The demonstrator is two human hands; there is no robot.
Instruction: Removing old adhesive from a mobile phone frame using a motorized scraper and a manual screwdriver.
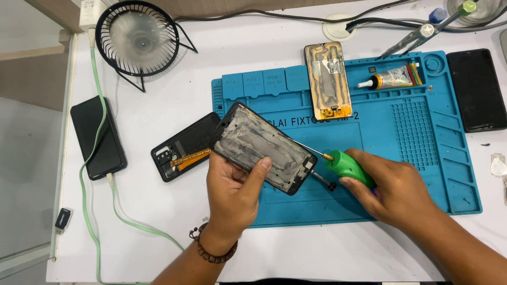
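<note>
My left hand (232, 192) holds a stripped black phone frame (261, 146) tilted above the near left part of the blue repair mat (412, 132); its inner face is grey with glue residue. In my right hand (391, 184) is a green-handled tool (349, 167), its thin metal tip touching the frame's right edge. Just left of the frame a black phone back cover (182, 145) with an orange flex cable lies on the white table. A detached screen panel (327, 80) lies face down at the mat's top.
A glue tube (388, 80) rests in the mat's upper tray, tweezers (422, 36) beyond it. One black phone (478, 89) lies right of the mat, another (97, 138) charges on a green cable at left. A small black fan (137, 38) stands at top left.
</note>
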